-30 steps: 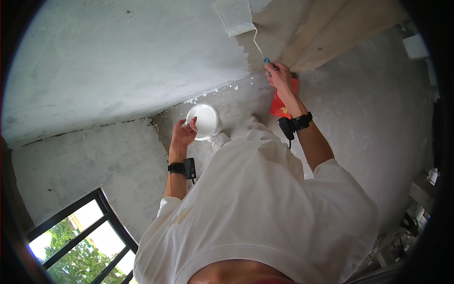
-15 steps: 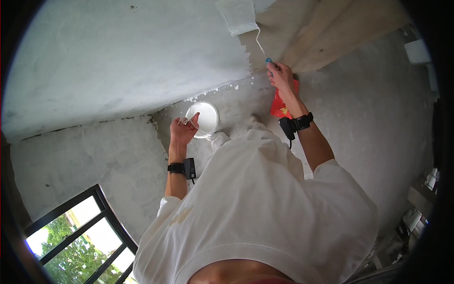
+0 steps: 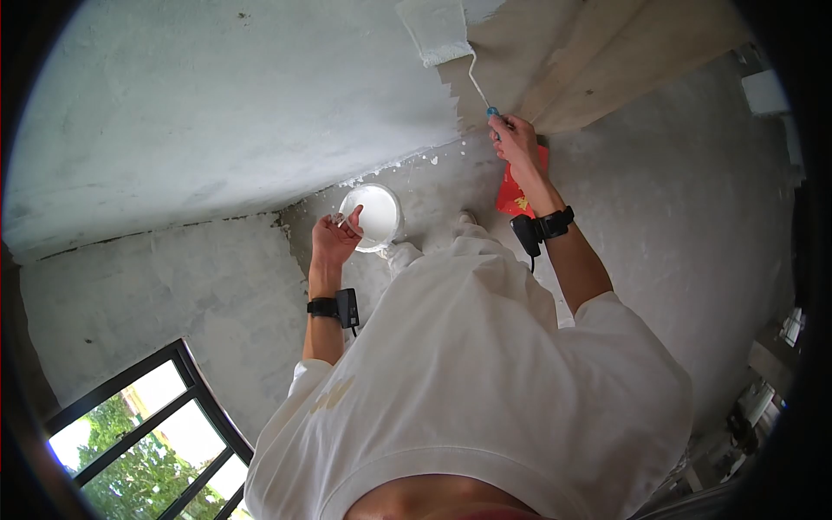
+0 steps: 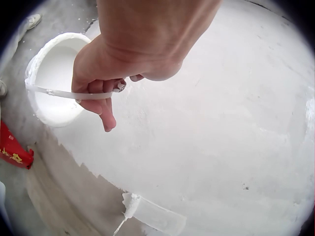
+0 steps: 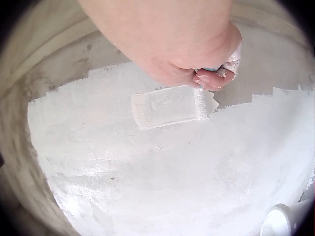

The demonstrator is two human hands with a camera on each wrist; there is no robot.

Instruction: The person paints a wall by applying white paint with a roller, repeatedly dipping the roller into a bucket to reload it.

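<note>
Head view: bucket (image 3: pixel 399 217) on floor (image 3: pixel 650 173) near base of painted wall (image 3: pixel 260 113), its handle (image 4: pixel 54 92) in left hand (image 3: pixel 335 243), bag (image 3: pixel 510 185) on floor to its right, shoe (image 3: pixel 468 217) between them, roller (image 3: pixel 446 55) against wall ahead, window (image 3: pixel 152 425) behind left.

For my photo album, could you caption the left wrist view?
Left hand holding a bucket of white coating by its handle, with a roller against the partly coated wall.
</note>
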